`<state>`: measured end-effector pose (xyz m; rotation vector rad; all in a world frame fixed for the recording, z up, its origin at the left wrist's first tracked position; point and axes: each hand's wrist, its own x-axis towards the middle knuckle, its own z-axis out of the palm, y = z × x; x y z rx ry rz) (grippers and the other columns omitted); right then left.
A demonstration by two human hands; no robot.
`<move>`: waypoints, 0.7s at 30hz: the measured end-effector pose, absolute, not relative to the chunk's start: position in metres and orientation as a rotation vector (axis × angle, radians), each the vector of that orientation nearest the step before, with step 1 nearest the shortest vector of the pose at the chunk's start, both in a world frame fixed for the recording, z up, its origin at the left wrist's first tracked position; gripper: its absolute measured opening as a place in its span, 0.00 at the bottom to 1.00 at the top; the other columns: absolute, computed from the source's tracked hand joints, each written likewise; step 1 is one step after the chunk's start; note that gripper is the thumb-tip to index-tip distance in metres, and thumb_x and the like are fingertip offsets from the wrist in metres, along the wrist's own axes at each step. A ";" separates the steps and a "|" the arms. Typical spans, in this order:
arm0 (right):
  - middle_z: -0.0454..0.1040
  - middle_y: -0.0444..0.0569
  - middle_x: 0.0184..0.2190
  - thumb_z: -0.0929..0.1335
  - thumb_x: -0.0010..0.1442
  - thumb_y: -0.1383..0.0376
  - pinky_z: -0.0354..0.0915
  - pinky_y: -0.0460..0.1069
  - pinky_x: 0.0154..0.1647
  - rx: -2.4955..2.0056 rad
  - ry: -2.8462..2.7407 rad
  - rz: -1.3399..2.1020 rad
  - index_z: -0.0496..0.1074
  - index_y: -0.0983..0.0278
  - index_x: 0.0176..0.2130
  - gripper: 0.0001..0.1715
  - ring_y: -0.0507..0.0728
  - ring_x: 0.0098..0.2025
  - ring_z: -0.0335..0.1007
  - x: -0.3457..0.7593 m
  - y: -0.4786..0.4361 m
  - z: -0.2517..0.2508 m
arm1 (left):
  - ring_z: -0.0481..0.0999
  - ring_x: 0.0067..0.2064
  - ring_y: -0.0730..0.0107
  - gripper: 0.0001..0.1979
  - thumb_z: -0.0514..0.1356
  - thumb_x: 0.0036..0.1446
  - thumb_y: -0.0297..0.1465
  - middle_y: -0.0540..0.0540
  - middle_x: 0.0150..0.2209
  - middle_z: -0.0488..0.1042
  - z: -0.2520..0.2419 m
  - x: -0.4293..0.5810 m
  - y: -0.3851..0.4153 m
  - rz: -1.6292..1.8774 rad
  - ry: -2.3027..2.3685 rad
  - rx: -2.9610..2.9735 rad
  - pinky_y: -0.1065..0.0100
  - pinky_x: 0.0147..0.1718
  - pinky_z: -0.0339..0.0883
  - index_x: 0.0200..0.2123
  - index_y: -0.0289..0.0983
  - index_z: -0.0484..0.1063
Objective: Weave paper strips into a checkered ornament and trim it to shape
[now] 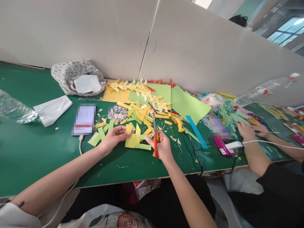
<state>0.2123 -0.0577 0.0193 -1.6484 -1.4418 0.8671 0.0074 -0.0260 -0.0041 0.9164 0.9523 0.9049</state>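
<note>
A woven piece of yellow and green paper strips (135, 140) lies on the green table (35, 152) in front of me. My left hand (114, 136) pinches its left edge. My right hand (161, 146) is closed round the orange handles of a pair of scissors (155, 134), blades pointing away from me, beside the right edge of the woven piece. Loose yellow and green strips (140, 115) are scattered just beyond. Finished woven paper shapes (140, 88) lie in a row on yellow and green sheets near the wall.
A phone (84, 119) on a cable lies left of the strips, a round dish of sequins (118, 113) beside it. A fabric pouch (78, 77), tissue (52, 109) and plastic bottle (14, 110) lie left. A co-worker's hands (247, 131) work at right among paper scraps.
</note>
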 end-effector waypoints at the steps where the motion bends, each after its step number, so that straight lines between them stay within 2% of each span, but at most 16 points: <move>1: 0.63 0.40 0.23 0.69 0.48 0.56 0.59 0.45 0.25 -1.667 -1.461 0.777 0.62 0.62 0.32 0.16 0.50 0.23 0.59 0.213 -0.058 0.021 | 0.76 0.42 0.63 0.15 0.65 0.44 0.39 0.44 0.35 0.78 -0.004 0.007 -0.025 0.914 0.972 0.897 0.66 0.38 0.69 0.32 0.37 0.68; 5: 0.63 0.41 0.24 0.68 0.48 0.53 0.56 0.45 0.23 -1.761 -1.629 0.365 0.60 0.61 0.33 0.19 0.49 0.21 0.57 0.208 -0.065 0.028 | 0.76 0.39 0.64 0.14 0.64 0.44 0.41 0.46 0.32 0.78 -0.001 0.007 -0.026 0.954 1.041 0.883 0.68 0.33 0.69 0.28 0.38 0.68; 7: 0.65 0.43 0.26 0.67 0.48 0.53 0.55 0.45 0.22 -1.763 -1.762 0.267 0.59 0.62 0.33 0.19 0.50 0.23 0.59 0.203 -0.069 0.029 | 0.75 0.38 0.65 0.14 0.65 0.43 0.41 0.46 0.32 0.77 0.001 0.007 -0.027 0.987 1.092 0.899 0.70 0.32 0.68 0.28 0.37 0.70; 14: 0.71 0.48 0.30 0.66 0.50 0.50 0.56 0.46 0.24 -1.790 -2.037 0.181 0.60 0.62 0.34 0.20 0.56 0.31 0.68 0.189 -0.072 0.014 | 0.71 0.29 0.73 0.13 0.67 0.41 0.39 0.50 0.27 0.75 -0.002 0.008 -0.028 1.097 1.101 0.931 0.72 0.30 0.65 0.27 0.36 0.76; 21: 0.71 0.48 0.31 0.65 0.50 0.51 0.56 0.46 0.24 -1.812 -2.068 0.245 0.59 0.62 0.34 0.20 0.56 0.32 0.69 0.185 -0.073 0.009 | 0.73 0.31 0.72 0.11 0.68 0.40 0.37 0.49 0.28 0.75 -0.002 0.011 -0.031 1.112 1.008 0.927 0.69 0.35 0.68 0.23 0.36 0.71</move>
